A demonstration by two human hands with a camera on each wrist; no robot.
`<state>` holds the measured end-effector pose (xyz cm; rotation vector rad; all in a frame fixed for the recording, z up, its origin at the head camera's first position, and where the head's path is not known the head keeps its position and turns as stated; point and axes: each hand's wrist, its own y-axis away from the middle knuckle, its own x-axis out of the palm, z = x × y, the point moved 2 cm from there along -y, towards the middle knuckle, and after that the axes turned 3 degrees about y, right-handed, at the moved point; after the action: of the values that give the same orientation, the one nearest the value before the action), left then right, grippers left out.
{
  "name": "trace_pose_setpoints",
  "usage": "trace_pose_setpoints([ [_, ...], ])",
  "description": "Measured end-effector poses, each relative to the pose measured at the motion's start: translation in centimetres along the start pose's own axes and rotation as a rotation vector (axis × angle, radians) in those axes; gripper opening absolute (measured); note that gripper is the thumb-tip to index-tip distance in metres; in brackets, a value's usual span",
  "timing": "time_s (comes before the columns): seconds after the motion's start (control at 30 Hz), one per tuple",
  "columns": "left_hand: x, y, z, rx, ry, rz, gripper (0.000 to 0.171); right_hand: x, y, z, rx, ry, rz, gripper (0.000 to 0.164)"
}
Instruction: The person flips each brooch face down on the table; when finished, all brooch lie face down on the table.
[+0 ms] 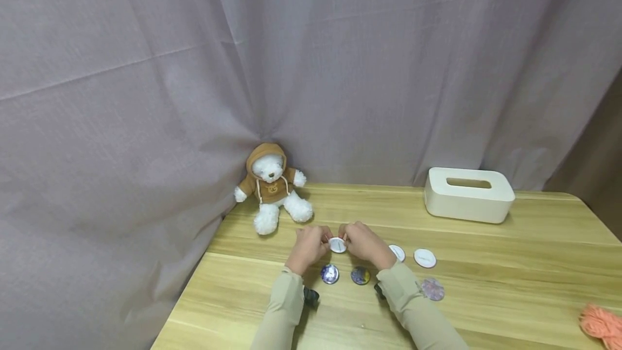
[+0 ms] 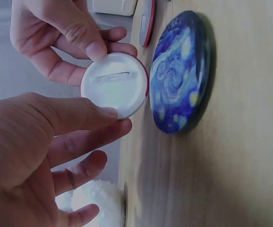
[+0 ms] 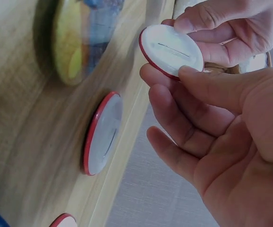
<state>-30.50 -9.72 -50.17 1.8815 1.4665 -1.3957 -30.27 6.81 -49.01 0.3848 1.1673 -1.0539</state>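
Note:
Both hands pinch one round pin badge (image 1: pixel 337 244) by its rim, its white back and safety pin facing up. In the left wrist view the left hand (image 2: pixel 46 146) has its thumb on the lower edge of the badge (image 2: pixel 115 82), other fingers spread. Opposite it, the right hand (image 3: pixel 231 118) pinches the red rim between thumb and forefinger in the right wrist view. A blue swirl-painted badge (image 1: pixel 330 273) lies in front of the left hand (image 1: pixel 310 244). Before the right hand (image 1: pixel 365 241) rests a dark blue and yellow badge (image 1: pixel 360 275).
Two badges with white backs up, one (image 1: pixel 397 253) partly behind the right forearm and another (image 1: pixel 425 258), lie to the right. Nearer is a pinkish-purple badge (image 1: pixel 432 289). A teddy bear (image 1: pixel 272 190), a cream tissue box (image 1: pixel 468 196) and coral yarn (image 1: pixel 601 324) are on the table.

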Motion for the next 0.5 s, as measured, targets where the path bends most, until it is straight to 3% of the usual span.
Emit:
trace_pose_setpoints([
  [0.27, 0.13, -0.02, -0.30, 0.023, -0.021, 0.005, 0.016, 0.29, 0.18, -0.27, -0.022, -0.005, -0.006, 0.019],
  [0.5, 0.34, -0.07, -0.27, 0.000, -0.013, 0.012, 0.024, 0.79, 0.23, -0.50, 0.032, -0.036, 0.005, 0.026],
])
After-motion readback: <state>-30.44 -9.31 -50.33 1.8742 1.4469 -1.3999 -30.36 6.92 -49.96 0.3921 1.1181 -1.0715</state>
